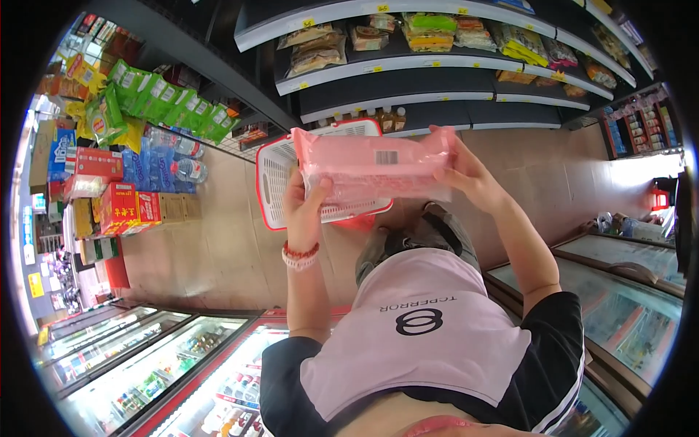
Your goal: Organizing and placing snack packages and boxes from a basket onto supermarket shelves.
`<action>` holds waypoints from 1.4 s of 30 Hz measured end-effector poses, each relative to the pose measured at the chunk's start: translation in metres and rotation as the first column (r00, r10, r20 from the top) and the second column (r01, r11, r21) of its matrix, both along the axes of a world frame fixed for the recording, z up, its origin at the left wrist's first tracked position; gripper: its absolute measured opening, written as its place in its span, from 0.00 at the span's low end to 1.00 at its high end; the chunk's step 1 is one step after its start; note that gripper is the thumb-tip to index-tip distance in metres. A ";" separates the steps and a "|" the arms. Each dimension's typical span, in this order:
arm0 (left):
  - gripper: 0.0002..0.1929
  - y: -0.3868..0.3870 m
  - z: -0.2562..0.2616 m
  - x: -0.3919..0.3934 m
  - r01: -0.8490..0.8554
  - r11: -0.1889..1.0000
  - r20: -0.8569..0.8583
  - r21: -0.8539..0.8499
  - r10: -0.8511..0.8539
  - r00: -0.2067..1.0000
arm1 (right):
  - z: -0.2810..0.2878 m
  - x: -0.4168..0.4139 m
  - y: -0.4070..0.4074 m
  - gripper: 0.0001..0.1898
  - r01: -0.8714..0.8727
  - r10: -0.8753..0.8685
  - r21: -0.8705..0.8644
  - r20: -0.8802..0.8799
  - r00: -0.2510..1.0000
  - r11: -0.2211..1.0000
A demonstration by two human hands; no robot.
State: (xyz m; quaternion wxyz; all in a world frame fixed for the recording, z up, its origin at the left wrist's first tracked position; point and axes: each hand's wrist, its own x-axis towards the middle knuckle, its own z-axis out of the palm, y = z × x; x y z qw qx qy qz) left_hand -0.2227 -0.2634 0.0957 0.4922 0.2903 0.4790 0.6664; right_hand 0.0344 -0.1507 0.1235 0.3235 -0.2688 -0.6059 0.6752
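Observation:
A pink, partly see-through plastic package (377, 164) with a barcode spans the space between my hands. My left hand (306, 205), with red and white bracelets at its wrist, grips the package's left end, thumb on top. At the right end, my right hand (469, 173) holds the crumpled wrapper between thumb and fingers. Below and behind the package is a white plastic shopping basket (273, 188) with a red rim; the package hides much of its inside, so its contents cannot be told.
Shelves (398, 112) with packaged foods and bottles stand ahead. Green snack bags (158, 98) hang at left above water bottles (188, 170) and red cartons (117, 205). Glass-door refrigerators (158, 371) line the lower left; chest freezers (611, 295) with glass lids stand at right. Tiled floor (229, 257) lies between.

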 end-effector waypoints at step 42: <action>0.17 0.187 -0.336 0.039 -0.567 0.692 -0.737 -0.446 0.075 0.671 | -0.009 -0.059 0.549 0.14 -0.218 -0.681 0.959 0.283 0.675 0.183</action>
